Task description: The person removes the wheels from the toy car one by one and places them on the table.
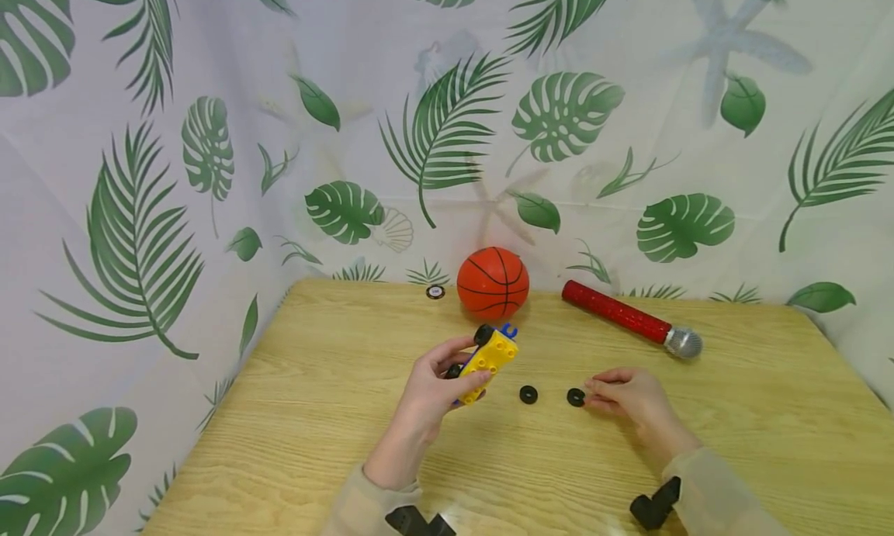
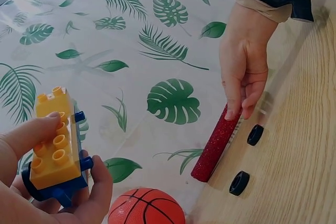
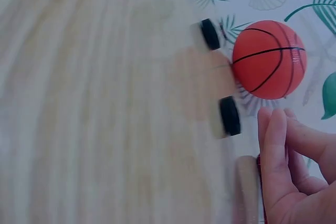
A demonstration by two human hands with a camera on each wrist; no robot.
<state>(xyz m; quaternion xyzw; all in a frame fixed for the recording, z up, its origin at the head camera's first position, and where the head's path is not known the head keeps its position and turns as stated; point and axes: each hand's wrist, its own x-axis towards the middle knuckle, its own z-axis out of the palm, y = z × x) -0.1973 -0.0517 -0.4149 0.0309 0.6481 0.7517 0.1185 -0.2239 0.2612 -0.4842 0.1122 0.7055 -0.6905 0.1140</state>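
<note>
- Your left hand grips the toy car, thumb and fingers curled round its studded yellow brick top and blue chassis. It is held up off the table, in front of the basketball, with one black wheel showing at its far end.
- Your right hand rests low on the wood with fingers loosely bent, fingertips at the nearer loose wheel. I cannot tell whether it is pinched yet.
- Judged from this, you do well to pinch that wheel by its rim, hole facing sideways, and tilt the car so a bare axle points toward your right hand.
- The second loose wheel lies flat between your hands, apart from both; mind you don't flick it away.
- The wheels are small black rings, probably rubbery and apt to roll. The car is hard, glossy plastic.
- Farther out, the basketball is smooth orange with black seams. The microphone has a glittery red handle and a silver mesh head, and lies slantwise to the right.
- A small round token sits at the table's back edge, against a leaf-printed cloth.
</note>
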